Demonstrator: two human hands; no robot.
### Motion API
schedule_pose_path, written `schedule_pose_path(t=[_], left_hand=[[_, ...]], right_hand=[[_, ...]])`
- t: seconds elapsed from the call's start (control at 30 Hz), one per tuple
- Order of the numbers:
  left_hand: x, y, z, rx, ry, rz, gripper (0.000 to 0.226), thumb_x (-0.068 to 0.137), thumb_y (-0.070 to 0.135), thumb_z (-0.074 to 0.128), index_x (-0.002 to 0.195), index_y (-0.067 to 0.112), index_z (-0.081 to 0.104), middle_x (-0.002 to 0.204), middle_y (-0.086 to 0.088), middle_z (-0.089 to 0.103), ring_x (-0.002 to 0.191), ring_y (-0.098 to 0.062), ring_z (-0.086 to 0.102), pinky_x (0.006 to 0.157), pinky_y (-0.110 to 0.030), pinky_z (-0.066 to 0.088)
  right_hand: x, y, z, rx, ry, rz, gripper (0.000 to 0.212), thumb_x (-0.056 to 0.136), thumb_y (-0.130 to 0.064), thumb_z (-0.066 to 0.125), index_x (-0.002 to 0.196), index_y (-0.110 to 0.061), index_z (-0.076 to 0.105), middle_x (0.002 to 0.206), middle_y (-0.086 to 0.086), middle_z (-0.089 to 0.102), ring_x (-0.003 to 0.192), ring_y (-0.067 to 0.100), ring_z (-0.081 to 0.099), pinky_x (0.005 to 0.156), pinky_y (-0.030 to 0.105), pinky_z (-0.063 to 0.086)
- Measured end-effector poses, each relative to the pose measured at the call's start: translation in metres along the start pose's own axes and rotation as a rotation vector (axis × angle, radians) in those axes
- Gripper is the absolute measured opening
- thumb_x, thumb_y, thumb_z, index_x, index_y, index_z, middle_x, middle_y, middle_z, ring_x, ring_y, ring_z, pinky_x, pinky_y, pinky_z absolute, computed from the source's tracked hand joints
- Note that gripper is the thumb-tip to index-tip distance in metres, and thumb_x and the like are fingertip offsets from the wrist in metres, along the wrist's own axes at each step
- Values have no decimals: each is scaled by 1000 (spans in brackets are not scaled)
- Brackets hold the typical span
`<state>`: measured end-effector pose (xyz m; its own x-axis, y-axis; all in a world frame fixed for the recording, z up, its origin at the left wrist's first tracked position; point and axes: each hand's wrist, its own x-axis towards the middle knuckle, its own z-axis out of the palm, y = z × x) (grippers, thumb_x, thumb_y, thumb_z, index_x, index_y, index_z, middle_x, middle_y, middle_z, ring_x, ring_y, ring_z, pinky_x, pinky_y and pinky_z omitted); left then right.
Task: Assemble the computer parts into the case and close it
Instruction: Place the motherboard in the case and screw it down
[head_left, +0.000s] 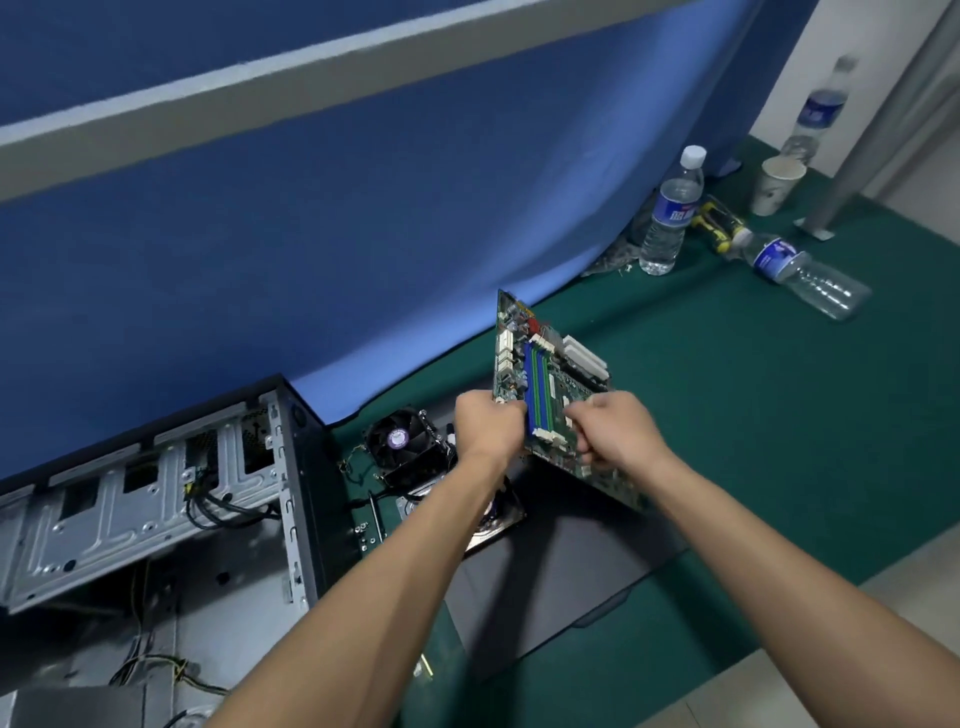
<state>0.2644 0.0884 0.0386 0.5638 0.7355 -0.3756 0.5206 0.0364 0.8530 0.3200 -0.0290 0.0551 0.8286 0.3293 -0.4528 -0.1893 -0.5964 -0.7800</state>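
Observation:
A green motherboard (545, 374) with blue memory slots is held tilted up off the green mat, right of centre. My left hand (488, 423) grips its near left edge. My right hand (615, 428) pinches its lower right part. The open computer case (156, 493) lies on its side at the lower left, its metal drive cage and loose cables showing. A black cooler fan (402, 441) sits on the mat beside the case, just left of my left hand. A hard drive (493, 519) lies under my left forearm, partly hidden. The dark side panel (561, 577) lies flat below the board.
A blue cloth (363, 234) hangs behind the mat. At the back right stand a water bottle (670, 213), a paper cup (776, 184) and a second bottle (821, 111); an empty bottle (810, 278) lies on its side. A yellow-black tool (719, 223) lies there. Small screws (366, 535) lie near the case.

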Motion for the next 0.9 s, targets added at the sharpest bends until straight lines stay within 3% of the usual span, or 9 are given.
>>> schedule_pose_path(t=[0.17,0.27,0.37,0.47,0.6,0.73,0.8,0.83,0.9], left_hand=[[-5,33,-55,100,-28,59,32,78,3,69,52,7,50,50,-7,50,50,-23,50,48,-41,50],[-11,58,-101,103,-46,103,40,79,-4,67,49,6,42,38,-2,40,29,-15,45,31,-27,43],[-21,81,-154,133,-105,158,39,80,-1,70,52,6,43,48,-5,40,30,-14,46,37,-22,45],[-35,94,-206,169,-168,194,35,78,3,72,52,4,48,45,-6,44,36,-17,43,37,-18,39],[-55,92,-269,94,-241,205,38,78,2,71,47,10,52,43,-2,47,35,-11,41,36,-17,32],[-73,78,-326,136,-293,163,43,81,6,70,43,18,54,47,-1,48,37,-8,41,38,-17,31],[-83,73,-352,75,-309,133,29,81,14,71,53,14,62,59,-4,54,42,-9,47,41,-19,37],[-86,69,-366,-24,-317,97,20,80,23,70,64,12,68,69,-6,59,47,-11,54,46,-21,43],[-90,55,-395,-334,-370,-5,43,78,48,64,92,9,74,95,-12,66,69,-24,68,60,-36,55]], right_hand=[[9,-29,-11,-279,313,-172,7,86,-30,53,85,-26,58,94,-4,59,82,20,53,69,30,38],[20,-43,-7,-342,264,-252,36,89,-39,54,119,-19,54,123,3,49,107,23,50,84,35,39],[24,-65,6,-339,221,-341,59,91,-53,51,133,-12,47,137,9,44,126,28,42,99,39,37],[17,-91,22,-232,68,-398,76,85,-66,50,139,-14,40,144,8,40,129,26,41,99,40,36],[-6,-120,39,-106,-206,-401,95,65,-81,39,134,-15,51,142,4,48,121,20,48,98,37,36],[-33,-129,70,-118,-166,-428,106,67,-84,36,120,2,62,122,21,62,105,33,60,96,38,41],[-51,-135,87,-108,-124,-441,109,64,-90,34,95,9,66,93,26,68,80,34,60,79,36,44],[-59,-140,95,-108,-119,-436,108,69,-87,36,98,13,66,86,27,67,74,30,58,74,35,42],[-77,-149,108,-110,-100,-418,91,79,-76,38,78,9,67,61,16,56,60,25,49,61,33,35]])
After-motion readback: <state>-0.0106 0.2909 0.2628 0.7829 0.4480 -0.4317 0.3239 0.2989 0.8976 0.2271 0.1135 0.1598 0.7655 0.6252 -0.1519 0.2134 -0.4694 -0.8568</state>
